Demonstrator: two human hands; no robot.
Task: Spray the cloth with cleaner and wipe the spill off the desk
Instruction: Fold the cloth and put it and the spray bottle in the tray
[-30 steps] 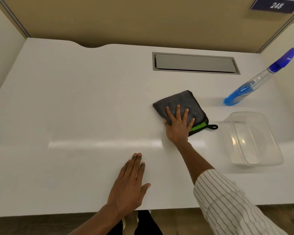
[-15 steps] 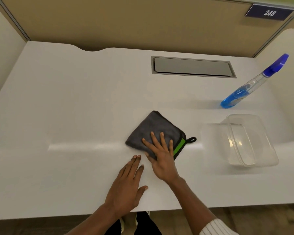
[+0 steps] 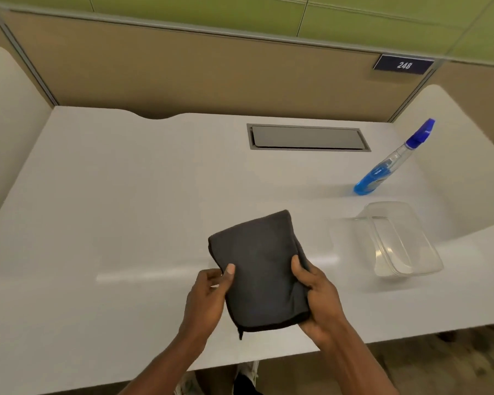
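A folded dark grey cloth (image 3: 260, 269) is lifted off the white desk (image 3: 120, 201), held between both hands near the front edge. My left hand (image 3: 208, 303) pinches its left side with the thumb on top. My right hand (image 3: 320, 297) grips its right side and lower corner. A spray bottle (image 3: 388, 163) with blue liquid and a blue nozzle stands at the right rear of the desk, well apart from both hands. I see no distinct spill on the desk surface.
A clear plastic container (image 3: 397, 240) sits on the desk right of the cloth. A grey cable hatch (image 3: 305, 137) is set into the desk at the back. Tan partition walls enclose the desk, with white side panels left and right.
The cloth lay flat on the desk under my right hand, sliding toward me. Now both hands hold it up off the surface. My left hand has left the desk.
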